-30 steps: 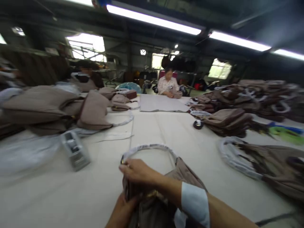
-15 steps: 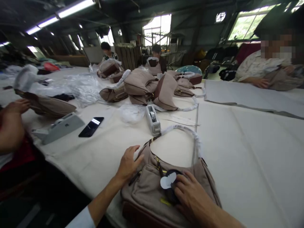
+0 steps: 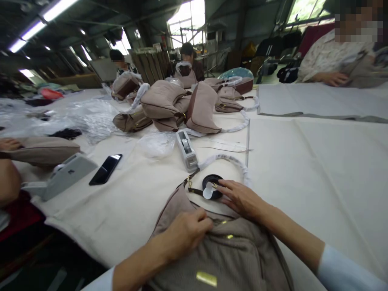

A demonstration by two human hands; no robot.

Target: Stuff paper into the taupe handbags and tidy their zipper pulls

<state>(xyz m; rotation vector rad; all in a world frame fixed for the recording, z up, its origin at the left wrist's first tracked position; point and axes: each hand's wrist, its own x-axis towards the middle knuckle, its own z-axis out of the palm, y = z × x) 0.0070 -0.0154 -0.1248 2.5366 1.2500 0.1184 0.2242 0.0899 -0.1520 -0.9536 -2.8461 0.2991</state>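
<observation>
A taupe handbag with gold zips and a yellow-gold tag lies before me, its wrapped handle looped out onto the table. My left hand is closed, pinching the fabric at the bag's top edge. Inside the handle loop, just beyond that edge, sits a dark coiled strap with a white round sticker on it. My right hand has its fingertips on the right side of the coil, holding it. A gold clasp joins a short strap end near the handle's left base.
A tape dispenser stands beyond the handle, a phone and a larger grey dispenser to the left. More taupe bags are piled farther back beside plastic wrap. Several people work around the table; a co-worker's arm is at left.
The coiled strap has moved off the bag's front, away from me into the handle loop, with my right hand. My left hand has moved from the bag's left side onto its top edge.
</observation>
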